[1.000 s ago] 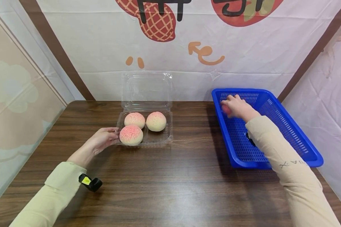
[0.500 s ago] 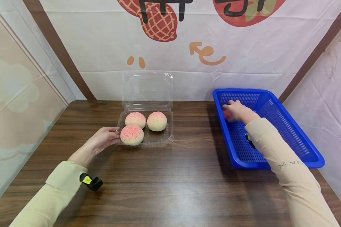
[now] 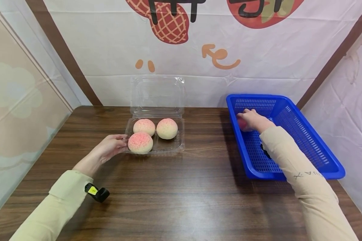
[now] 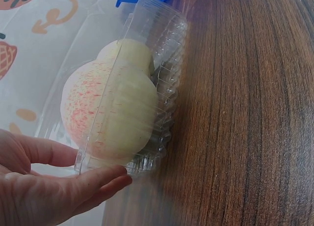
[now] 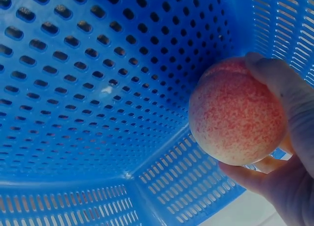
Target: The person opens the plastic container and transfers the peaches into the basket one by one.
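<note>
A clear plastic clamshell box (image 3: 169, 147) stands with its lid raised on the table, holding three pale peaches with pink speckles, among them a front-left peach (image 3: 140, 143). My left hand (image 3: 110, 149) pinches the box's left rim between thumb and fingers; in the left wrist view the thumb lies inside the wall and the fingers outside. Inside the blue basket (image 3: 244, 159), my right hand (image 3: 253, 120) grips a redder peach (image 5: 238, 113) near the far left corner. Thumb and fingers sit on opposite sides of that peach. From the head view, the hand hides most of it.
The brown wooden table (image 3: 181, 197) carries both containers, the box left of centre and the basket at the right. Directly behind the table hangs a printed white cloth (image 3: 108, 40). The basket has raised, slotted walls.
My right hand has lowered slightly into the basket with the peach still in its grip. My left hand keeps its hold on the box rim. The view has shifted a little.
</note>
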A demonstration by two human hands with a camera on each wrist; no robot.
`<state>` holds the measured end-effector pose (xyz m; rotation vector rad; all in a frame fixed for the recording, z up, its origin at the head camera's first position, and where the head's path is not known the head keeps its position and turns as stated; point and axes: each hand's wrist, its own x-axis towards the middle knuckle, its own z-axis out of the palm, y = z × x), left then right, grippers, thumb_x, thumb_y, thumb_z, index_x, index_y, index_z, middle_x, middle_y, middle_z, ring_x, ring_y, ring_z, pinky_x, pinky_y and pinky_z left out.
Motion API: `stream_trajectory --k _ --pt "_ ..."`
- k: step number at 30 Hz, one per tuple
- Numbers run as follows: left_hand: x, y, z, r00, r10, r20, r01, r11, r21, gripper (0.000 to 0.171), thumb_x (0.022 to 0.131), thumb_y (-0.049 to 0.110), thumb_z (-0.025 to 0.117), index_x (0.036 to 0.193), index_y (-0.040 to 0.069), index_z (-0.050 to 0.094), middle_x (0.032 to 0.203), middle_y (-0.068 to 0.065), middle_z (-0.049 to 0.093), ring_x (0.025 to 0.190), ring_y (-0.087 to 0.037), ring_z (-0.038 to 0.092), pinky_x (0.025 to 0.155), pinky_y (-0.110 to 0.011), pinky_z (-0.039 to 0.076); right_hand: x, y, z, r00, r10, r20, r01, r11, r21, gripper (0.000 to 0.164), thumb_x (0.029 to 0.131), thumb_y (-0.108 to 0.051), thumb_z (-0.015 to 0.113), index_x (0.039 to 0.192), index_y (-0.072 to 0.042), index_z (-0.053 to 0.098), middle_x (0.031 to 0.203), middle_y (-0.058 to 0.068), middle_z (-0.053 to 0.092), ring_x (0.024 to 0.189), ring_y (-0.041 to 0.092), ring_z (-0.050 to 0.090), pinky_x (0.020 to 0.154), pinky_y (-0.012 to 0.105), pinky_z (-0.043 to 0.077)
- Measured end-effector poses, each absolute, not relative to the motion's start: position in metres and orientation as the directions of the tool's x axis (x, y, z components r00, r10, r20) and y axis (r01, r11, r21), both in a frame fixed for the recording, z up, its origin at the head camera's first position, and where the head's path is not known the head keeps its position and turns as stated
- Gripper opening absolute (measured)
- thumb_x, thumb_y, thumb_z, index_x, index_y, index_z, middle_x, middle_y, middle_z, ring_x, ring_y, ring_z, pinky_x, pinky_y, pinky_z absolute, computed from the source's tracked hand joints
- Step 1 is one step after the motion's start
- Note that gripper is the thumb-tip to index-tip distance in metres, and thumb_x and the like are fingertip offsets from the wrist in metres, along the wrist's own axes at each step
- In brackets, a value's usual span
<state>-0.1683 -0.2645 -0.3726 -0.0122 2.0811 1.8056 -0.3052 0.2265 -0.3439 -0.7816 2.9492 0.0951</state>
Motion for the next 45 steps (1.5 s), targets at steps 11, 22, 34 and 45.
stream_trajectory --k 11,22,34,45 --pt "-0.168 -0.264 -0.372 -0.925 0.245 -0.290 -0.256 0.162 0.953 0.055 0.091 -0.007 0.027 0.137 -0.018 -0.001 0.144 -0.034 0.003 0.130 -0.036 0.015 0.090 -0.020 0.043 -0.304 0.228 -0.341 -0.905 -0.407 -0.124 -0.405 0.913 -0.035 0.054 0.075 -0.010 0.068 0.125 -0.003 0.051 0.118 0.028 0.046 0.110 0.047 0.042 0.087 0.060 0.039" --pt "-0.168 -0.264 -0.372 -0.925 0.241 -0.293 -0.258 0.169 0.951 0.055 0.091 -0.006 0.028 0.137 -0.017 -0.001 0.144 -0.034 0.005 0.129 -0.033 0.019 0.087 -0.018 0.044 -0.303 0.229 -0.336 -0.913 -0.392 -0.116 -0.388 0.920 -0.057 0.053 0.078 -0.010 0.067 0.126 0.003 0.049 0.119 0.031 0.045 0.110 0.047 0.042 0.088 0.060 0.039" --pt "-0.167 -0.265 -0.373 -0.928 0.235 -0.289 -0.254 0.169 0.952 0.055 0.092 -0.005 0.030 0.137 -0.018 0.001 0.144 -0.034 0.006 0.113 -0.013 0.040 0.085 -0.017 0.045 -0.304 0.229 -0.325 -0.903 -0.419 -0.096 -0.420 0.907 -0.009 0.053 0.078 -0.018 0.068 0.123 0.003 0.050 0.119 0.030 0.047 0.110 0.045 0.044 0.092 0.055 0.037" --pt "-0.168 -0.264 -0.374 -0.928 0.237 -0.287 -0.252 0.165 0.954 0.055 0.091 -0.006 0.028 0.137 -0.018 0.000 0.144 -0.034 0.006 0.127 -0.029 0.025 0.086 -0.017 0.045 -0.305 0.226 -0.310 -0.893 -0.437 -0.106 -0.443 0.896 0.034 0.049 0.081 -0.011 0.063 0.124 0.007 0.049 0.125 0.034 0.043 0.117 0.050 0.036 0.097 0.058 0.031"
